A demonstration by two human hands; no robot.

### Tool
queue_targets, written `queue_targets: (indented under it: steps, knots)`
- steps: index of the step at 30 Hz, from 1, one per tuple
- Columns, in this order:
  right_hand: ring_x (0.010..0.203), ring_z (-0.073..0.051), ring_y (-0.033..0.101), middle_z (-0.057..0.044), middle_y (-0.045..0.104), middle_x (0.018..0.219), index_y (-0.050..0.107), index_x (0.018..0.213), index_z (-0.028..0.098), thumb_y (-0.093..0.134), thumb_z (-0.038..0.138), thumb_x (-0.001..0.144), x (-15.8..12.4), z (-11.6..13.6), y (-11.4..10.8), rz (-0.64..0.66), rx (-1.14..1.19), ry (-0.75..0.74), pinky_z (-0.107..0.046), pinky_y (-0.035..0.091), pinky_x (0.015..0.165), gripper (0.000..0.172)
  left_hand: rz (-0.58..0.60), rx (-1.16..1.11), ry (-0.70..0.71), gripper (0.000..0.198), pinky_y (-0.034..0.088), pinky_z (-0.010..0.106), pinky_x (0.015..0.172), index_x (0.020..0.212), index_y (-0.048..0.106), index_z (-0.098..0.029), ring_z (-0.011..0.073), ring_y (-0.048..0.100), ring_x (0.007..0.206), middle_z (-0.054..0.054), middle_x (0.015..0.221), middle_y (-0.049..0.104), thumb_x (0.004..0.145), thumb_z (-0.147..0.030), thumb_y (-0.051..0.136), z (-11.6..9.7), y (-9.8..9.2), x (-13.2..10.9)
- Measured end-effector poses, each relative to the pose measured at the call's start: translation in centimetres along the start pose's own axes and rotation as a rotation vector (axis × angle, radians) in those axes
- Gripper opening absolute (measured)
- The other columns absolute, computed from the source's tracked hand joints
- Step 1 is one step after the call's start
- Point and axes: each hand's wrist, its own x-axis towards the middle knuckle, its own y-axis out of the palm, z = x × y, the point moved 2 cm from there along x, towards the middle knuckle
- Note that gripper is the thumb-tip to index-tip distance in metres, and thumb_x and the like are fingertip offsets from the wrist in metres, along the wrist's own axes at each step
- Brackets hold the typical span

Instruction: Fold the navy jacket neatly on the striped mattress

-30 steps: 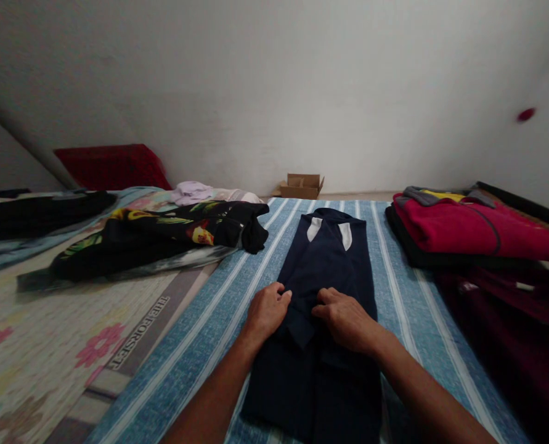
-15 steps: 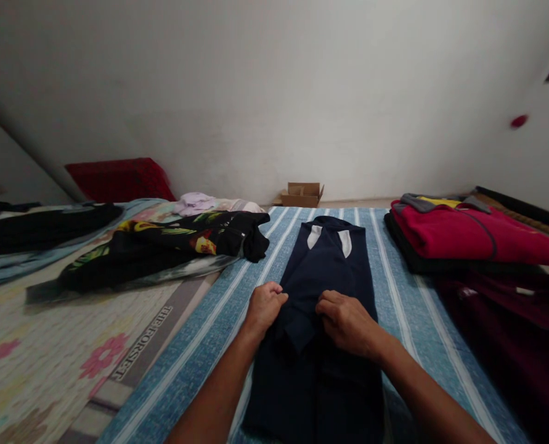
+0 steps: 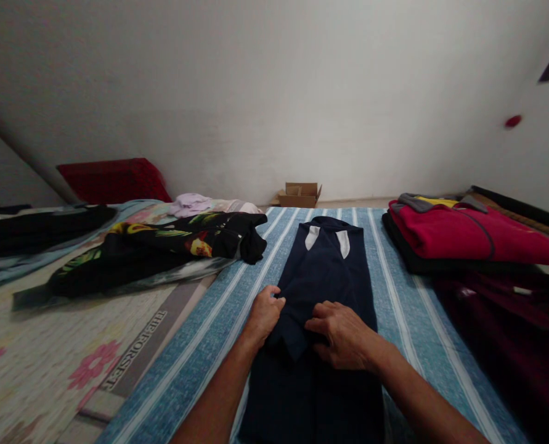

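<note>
A dark navy top [image 3: 334, 271] with two white patches near its collar lies folded lengthwise into a long strip. My left hand [image 3: 264, 313] pinches its left edge between thumb and fingers, about halfway down. Over the middle of the strip, my right hand [image 3: 341, 333] has its fingers curled on a folded-over part of the same top, probably a sleeve. Its fingertips are partly lost against the dark cloth. Beneath the top is a blue sheet [image 3: 214, 327] with white stripes.
At right sits a folded stack with a crimson garment [image 3: 459, 231] on it; a maroon garment [image 3: 500, 333] lies nearer. Leftward, a black patterned garment [image 3: 200, 237] rests across a floral cover [image 3: 130, 320]. A cardboard box [image 3: 299, 195] stands by the wall.
My right hand has shifted slightly left and nearer to me over the top, its fingers further apart from the thumb. My left hand keeps hold of the edge. The view has moved slightly.
</note>
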Motion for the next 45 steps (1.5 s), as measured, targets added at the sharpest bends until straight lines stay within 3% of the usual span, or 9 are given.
queue_targets:
  steps: [6, 13, 23, 26, 31, 36, 39, 42, 45]
  knots:
    - [0.087, -0.022, 0.051, -0.008, 0.056, 0.094, 0.062, 0.091, 0.017, 0.051, 0.026, 0.076, 0.3, 0.9, 0.6, -0.004, -0.098, 0.028, -0.033, 0.038, 0.074, 0.02, -0.043, 0.086, 0.142, 0.032, 0.032, 0.021, 0.051, 0.102, 0.056, -0.014, 0.0099, 0.041, 0.047, -0.01, 0.047, 0.036, 0.07, -0.016, 0.055, 0.1, -0.1, 0.4]
    - [0.082, -0.021, 0.053, -0.009, 0.057, 0.092, 0.061, 0.091, 0.015, 0.042, 0.017, 0.081, 0.7, 1.9, 1.1, -0.058, -0.176, 0.075, -0.033, 0.041, 0.07, 0.021, -0.047, 0.166, 0.147, 0.029, 0.029, 0.022, 0.048, 0.099, 0.057, -0.012, 0.0109, 0.039, 0.046, -0.01, 0.046, 0.034, 0.071, -0.016, 0.052, 0.4, -0.2, 0.8]
    - [0.079, -0.02, 0.053, -0.007, 0.058, 0.088, 0.059, 0.093, 0.016, 0.038, 0.016, 0.086, 0.9, 1.8, 1.2, -0.14, -0.176, 0.063, -0.032, 0.04, 0.067, 0.022, -0.056, 0.14, 0.208, 0.025, 0.033, 0.021, 0.05, 0.093, 0.058, -0.016, 0.0112, 0.046, 0.049, -0.008, 0.051, 0.042, 0.07, -0.019, 0.05, 0.4, -0.7, 1.4]
    - [0.079, -0.019, 0.053, -0.007, 0.058, 0.088, 0.059, 0.092, 0.017, 0.039, 0.017, 0.086, 1.0, 1.8, 1.3, -0.147, -0.164, 0.059, -0.031, 0.039, 0.067, 0.021, -0.059, 0.258, 0.208, 0.024, 0.037, 0.022, 0.054, 0.092, 0.058, -0.016, 0.0122, 0.05, 0.052, -0.007, 0.052, 0.046, 0.071, -0.013, 0.047, 0.3, -0.9, 1.5]
    - [0.079, -0.02, 0.054, -0.009, 0.059, 0.088, 0.06, 0.089, 0.016, 0.042, 0.018, 0.084, 1.1, 1.7, 1.5, -0.099, -0.166, 0.048, -0.032, 0.04, 0.068, 0.019, -0.029, 0.563, 0.194, 0.024, 0.042, 0.024, 0.072, 0.088, 0.059, -0.016, 0.0159, 0.061, 0.077, 0.002, 0.075, 0.065, 0.071, -0.007, 0.046, 0.0, -0.9, 1.1]
    - [0.079, -0.02, 0.054, -0.007, 0.06, 0.089, 0.06, 0.09, 0.018, 0.048, 0.029, 0.082, 0.6, 1.6, 0.8, -0.118, -0.143, 0.016, -0.032, 0.04, 0.069, 0.018, -0.106, 0.683, 0.292, 0.021, 0.044, 0.028, 0.08, 0.096, 0.059, -0.016, 0.0192, 0.06, 0.093, 0.008, 0.098, 0.064, 0.077, -0.014, 0.048, -2.6, -1.1, 0.1]
    - [0.078, -0.02, 0.054, -0.005, 0.06, 0.088, 0.06, 0.087, 0.019, 0.051, 0.036, 0.081, 0.4, 1.4, 0.5, -0.152, -0.121, 0.004, -0.031, 0.039, 0.068, 0.02, -0.056, 0.65, 0.446, 0.022, 0.043, 0.028, 0.088, 0.097, 0.06, -0.015, 0.0191, 0.058, 0.1, 0.008, 0.104, 0.063, 0.079, -0.018, 0.049, -5.0, 0.1, 0.7]
    - [0.074, -0.018, 0.054, -0.003, 0.06, 0.082, 0.059, 0.081, 0.019, 0.051, 0.037, 0.083, 0.5, 1.1, 0.5, -0.197, -0.075, 0.01, -0.03, 0.037, 0.067, 0.02, 0.119, 0.687, 0.559, 0.024, 0.041, 0.029, 0.092, 0.099, 0.061, -0.015, 0.0189, 0.057, 0.104, 0.009, 0.109, 0.062, 0.08, -0.019, 0.047, -6.8, 2.8, 2.7]
    - [0.073, -0.015, 0.053, -0.002, 0.06, 0.077, 0.058, 0.077, 0.019, 0.043, 0.029, 0.088, 0.8, 0.1, 0.7, -0.294, -0.026, 0.064, -0.028, 0.038, 0.069, 0.021, 0.276, 0.807, 0.568, 0.032, 0.036, 0.031, 0.099, 0.11, 0.058, -0.013, 0.0212, 0.047, 0.119, 0.013, 0.126, 0.054, 0.082, -0.019, 0.043, -7.6, 6.0, 5.5]
